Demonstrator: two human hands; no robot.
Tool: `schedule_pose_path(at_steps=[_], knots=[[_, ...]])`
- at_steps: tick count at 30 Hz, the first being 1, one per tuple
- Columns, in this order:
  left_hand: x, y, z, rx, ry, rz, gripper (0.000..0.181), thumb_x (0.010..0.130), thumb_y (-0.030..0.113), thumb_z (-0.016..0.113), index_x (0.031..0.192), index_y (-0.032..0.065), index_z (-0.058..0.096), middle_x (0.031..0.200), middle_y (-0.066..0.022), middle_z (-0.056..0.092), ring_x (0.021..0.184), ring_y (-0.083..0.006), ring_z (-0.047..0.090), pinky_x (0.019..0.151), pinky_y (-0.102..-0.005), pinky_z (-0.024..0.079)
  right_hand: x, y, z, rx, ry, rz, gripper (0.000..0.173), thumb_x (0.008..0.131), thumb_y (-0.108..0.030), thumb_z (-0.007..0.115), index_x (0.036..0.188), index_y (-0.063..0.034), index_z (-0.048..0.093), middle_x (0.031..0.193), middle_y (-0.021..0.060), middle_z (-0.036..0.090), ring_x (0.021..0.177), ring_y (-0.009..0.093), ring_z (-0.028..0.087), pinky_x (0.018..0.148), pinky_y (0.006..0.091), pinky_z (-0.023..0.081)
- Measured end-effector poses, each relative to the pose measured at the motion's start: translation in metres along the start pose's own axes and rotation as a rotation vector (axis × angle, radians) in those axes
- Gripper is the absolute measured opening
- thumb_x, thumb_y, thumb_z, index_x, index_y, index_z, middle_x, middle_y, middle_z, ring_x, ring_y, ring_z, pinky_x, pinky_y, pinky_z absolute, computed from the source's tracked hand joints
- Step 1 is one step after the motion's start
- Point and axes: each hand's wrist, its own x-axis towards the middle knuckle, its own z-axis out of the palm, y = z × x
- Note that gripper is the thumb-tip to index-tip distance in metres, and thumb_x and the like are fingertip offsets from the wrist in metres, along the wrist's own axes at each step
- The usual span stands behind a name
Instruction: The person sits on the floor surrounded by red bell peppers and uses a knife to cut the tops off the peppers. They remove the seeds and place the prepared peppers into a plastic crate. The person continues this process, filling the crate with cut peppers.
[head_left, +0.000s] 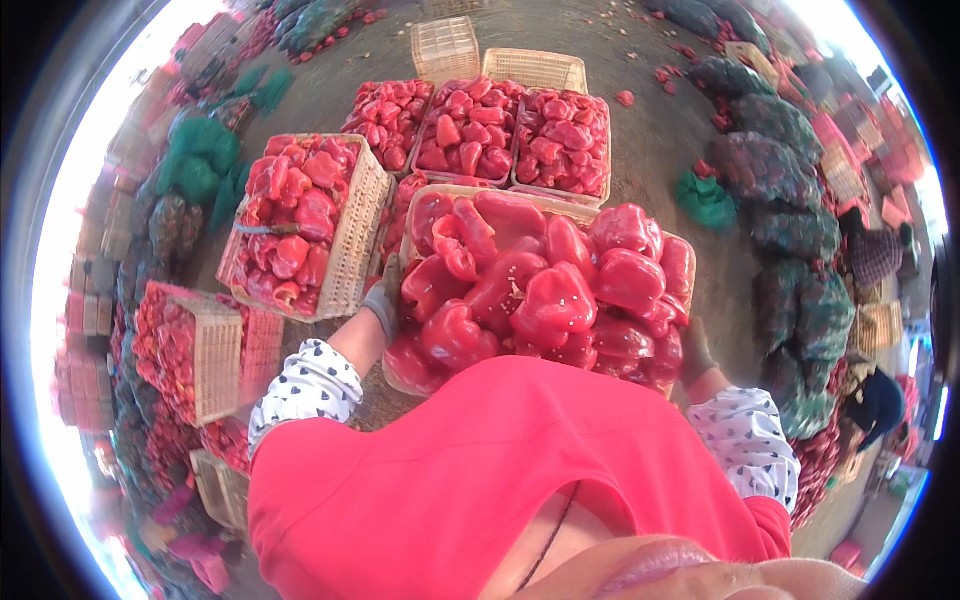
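I hold a wide plastic crate (452, 190) heaped with large, glossy red bell peppers (555, 306) close against my front. My left hand (388, 296), in a grey glove, grips its left side. On the opposite side, my right hand (697, 351), also gloved, is around the crate's edge, its fingers partly hidden. Pale specks dot several of the peppers. Just beyond my left hand, a tilted woven-pattern crate (351, 232) is piled with more red peppers (292, 255). Across that pile lies a thin tool, seemingly a knife (268, 229).
Ahead stand three crates of red peppers (471, 135), with two pale crates (534, 69) behind them. Filled mesh sacks (765, 169) line the right, near a green sack (705, 201) and two people (874, 255). More sacks (199, 157) and pepper crates (217, 360) flank the left.
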Motion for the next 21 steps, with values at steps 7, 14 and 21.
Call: schedule_pose_path(at_steps=[7, 14, 21], knots=[[-0.051, -0.035, -0.02, -0.063, 0.06, -0.012, 0.07, 0.097, 0.064, 0.035, 0.145, 0.0133, 0.04, 0.135, -0.0066, 0.05, 0.121, -0.0259, 0.048, 0.1, -0.0414, 0.042, -0.014, -0.042, 0.019, -0.108, -0.082, 0.05, 0.057, 0.096, -0.055, 0.037, 0.126, -0.0088, 0.054, 0.118, 0.0092, 0.061, 0.108, 0.029, 0.059, 0.096, 0.0447, 0.047], [-0.062, -0.053, -0.025, -0.089, 0.138, 0.012, 0.07, 0.097, 0.064, 0.035, 0.145, 0.0131, 0.041, 0.134, -0.0067, 0.051, 0.12, -0.0256, 0.049, 0.099, -0.0409, 0.043, -0.028, -0.052, 0.05, -0.072, -0.12, 0.126, 0.061, 0.099, -0.054, 0.03, 0.135, -0.0079, 0.049, 0.129, 0.0118, 0.057, 0.118, 0.031, 0.055, 0.103, 0.0463, 0.043], [-0.058, -0.048, -0.025, -0.106, 0.194, 0.028, 0.07, 0.097, 0.064, 0.035, 0.144, 0.0129, 0.042, 0.133, -0.0068, 0.052, 0.118, -0.0252, 0.05, 0.098, -0.0404, 0.043, -0.043, -0.061, 0.061, -0.118, -0.111, 0.156, 0.068, 0.1, -0.057, 0.025, 0.145, -0.0086, 0.039, 0.143, 0.0119, 0.047, 0.13, 0.032, 0.046, 0.11, 0.0461, 0.037]])
